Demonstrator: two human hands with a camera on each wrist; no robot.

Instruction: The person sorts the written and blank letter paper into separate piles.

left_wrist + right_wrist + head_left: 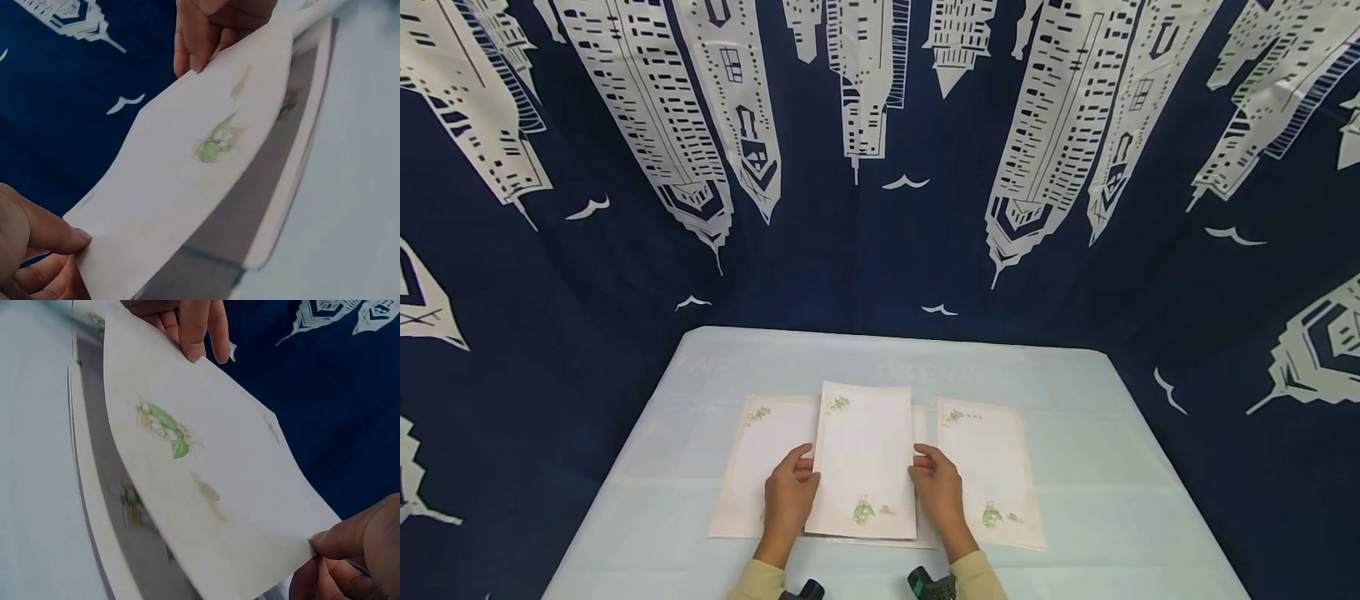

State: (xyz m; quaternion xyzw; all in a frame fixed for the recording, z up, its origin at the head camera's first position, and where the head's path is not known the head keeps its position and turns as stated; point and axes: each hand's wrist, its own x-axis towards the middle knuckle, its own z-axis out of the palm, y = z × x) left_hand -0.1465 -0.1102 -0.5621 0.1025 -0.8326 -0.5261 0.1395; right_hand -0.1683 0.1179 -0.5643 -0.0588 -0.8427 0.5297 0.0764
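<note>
A sheet of pale paper (865,458) with small green plant prints is lifted a little above the middle pile. My left hand (792,493) pinches its left edge between thumb and fingers; my right hand (938,492) pinches the right edge. In the left wrist view the sheet (169,156) bends slightly, and a gap shows beneath it. Under it lies more paper (94,487) of the same kind, mostly hidden by the held sheet.
Matching paper lies on both sides, a left pile (767,442) and a right pile (988,467). All rest on a white-covered table (1097,500). Behind hangs a dark blue cloth (857,242) with white building and bird prints.
</note>
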